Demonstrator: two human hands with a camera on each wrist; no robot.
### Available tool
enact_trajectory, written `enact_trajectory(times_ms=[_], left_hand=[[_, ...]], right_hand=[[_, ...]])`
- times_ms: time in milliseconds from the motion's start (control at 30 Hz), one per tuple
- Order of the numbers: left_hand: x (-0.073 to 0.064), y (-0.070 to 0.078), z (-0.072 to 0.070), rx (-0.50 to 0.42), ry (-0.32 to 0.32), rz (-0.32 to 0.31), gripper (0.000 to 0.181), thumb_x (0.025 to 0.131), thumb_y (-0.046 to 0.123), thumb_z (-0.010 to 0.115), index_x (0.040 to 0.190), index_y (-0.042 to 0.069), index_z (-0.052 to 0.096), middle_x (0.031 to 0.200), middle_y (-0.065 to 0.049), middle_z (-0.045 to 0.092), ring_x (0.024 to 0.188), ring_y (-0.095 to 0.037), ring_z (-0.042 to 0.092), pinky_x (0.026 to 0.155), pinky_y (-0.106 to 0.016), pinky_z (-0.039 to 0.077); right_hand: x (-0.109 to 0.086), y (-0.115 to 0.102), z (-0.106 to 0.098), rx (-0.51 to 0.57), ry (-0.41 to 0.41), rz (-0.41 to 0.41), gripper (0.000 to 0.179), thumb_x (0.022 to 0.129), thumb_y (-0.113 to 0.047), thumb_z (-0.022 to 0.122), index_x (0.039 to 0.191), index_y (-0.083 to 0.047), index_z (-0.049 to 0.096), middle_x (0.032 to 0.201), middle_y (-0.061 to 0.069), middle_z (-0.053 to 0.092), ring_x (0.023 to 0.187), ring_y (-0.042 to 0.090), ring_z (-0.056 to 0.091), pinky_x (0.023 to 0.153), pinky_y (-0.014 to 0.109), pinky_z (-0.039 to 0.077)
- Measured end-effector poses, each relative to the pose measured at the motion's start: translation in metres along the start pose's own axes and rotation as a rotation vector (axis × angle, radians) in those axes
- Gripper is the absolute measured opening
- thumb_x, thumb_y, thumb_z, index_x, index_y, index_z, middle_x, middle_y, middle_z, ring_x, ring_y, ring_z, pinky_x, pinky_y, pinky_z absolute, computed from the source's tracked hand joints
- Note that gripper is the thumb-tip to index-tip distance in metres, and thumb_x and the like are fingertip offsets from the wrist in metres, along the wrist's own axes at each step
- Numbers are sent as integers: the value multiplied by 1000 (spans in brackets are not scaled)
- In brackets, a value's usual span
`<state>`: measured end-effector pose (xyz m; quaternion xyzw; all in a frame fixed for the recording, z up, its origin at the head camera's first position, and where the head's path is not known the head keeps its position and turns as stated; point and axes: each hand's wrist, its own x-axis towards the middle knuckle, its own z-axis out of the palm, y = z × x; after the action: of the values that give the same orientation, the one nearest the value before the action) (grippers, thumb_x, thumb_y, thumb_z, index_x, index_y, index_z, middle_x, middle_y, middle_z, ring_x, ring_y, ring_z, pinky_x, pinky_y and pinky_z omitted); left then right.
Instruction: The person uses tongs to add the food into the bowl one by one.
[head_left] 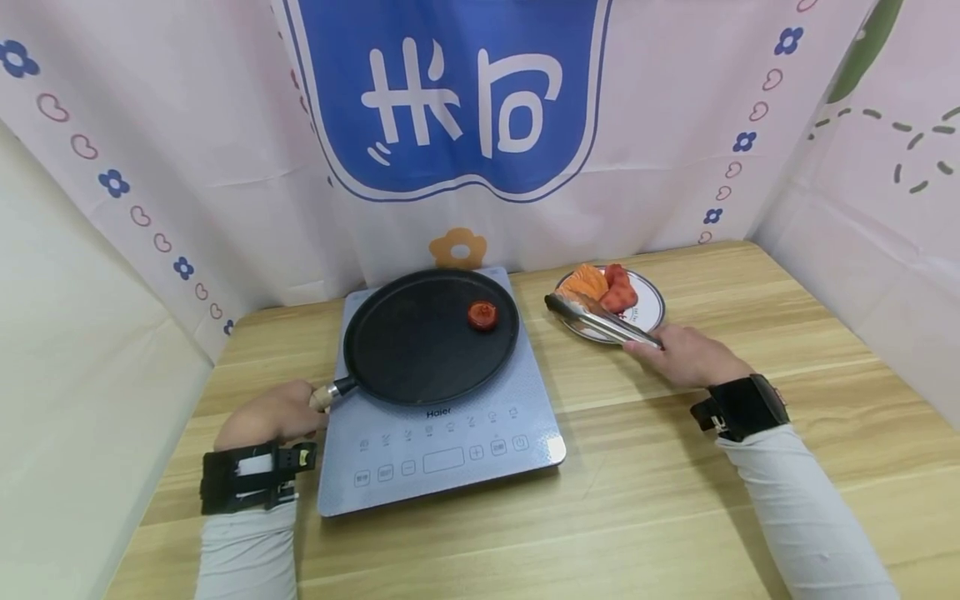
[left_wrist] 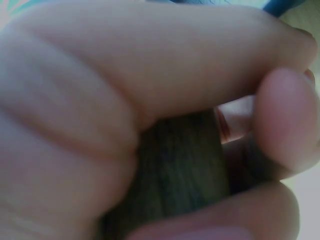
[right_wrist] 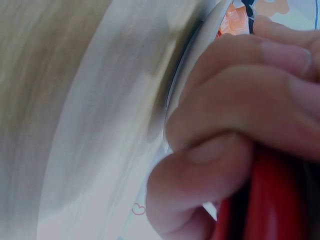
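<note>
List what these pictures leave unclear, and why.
Head: end of the wooden handle, hidden by the left hand.
Head: rear of the tongs, hidden by the right hand.
Head: upper cooktop icons, too small.
Right wrist: most of the food, behind fingers and beyond the top edge.

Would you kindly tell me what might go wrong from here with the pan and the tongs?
The red disc lies near the rim of the pan, so if the left hand jerks or tilts the handle, it might slide off.
The orange piece and red piece sit close together on the plate, so the tongs in the right hand could catch or nudge the wrong one.
</note>
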<state>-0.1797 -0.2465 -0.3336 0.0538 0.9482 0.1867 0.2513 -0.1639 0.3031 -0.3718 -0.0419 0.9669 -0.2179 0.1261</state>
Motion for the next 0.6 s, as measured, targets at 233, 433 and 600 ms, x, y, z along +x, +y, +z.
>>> enact_trajectory(times_ms=[233, 433, 600], left_hand=[[2, 0, -1, 8, -8, -13, 18, 92, 12, 62, 75, 8, 59, 65, 0, 56, 55, -13, 51, 53, -26, 44], [1, 2, -1, 16, -5, -16, 18, 92, 13, 62, 76, 7, 61, 66, 0, 56, 55, -13, 50, 53, -26, 43], [-1, 2, -2, -5, -7, -12, 17, 92, 12, 62, 75, 10, 57, 66, -1, 56, 57, -14, 51, 55, -27, 45]], right_hand=[[1, 0, -1, -17, 36, -2, 55, 107, -59, 46, 101, -6, 61, 74, 3, 47, 64, 20, 50, 56, 34, 42], [0, -3, -1, -50, 65, 0, 55, 107, -58, 47, 102, -5, 61, 75, 4, 48, 66, 22, 53, 57, 34, 43], [-1, -5, -2, -69, 80, 3, 53, 107, -58, 48, 97, -8, 60, 74, 4, 49, 65, 21, 54, 56, 34, 42]])
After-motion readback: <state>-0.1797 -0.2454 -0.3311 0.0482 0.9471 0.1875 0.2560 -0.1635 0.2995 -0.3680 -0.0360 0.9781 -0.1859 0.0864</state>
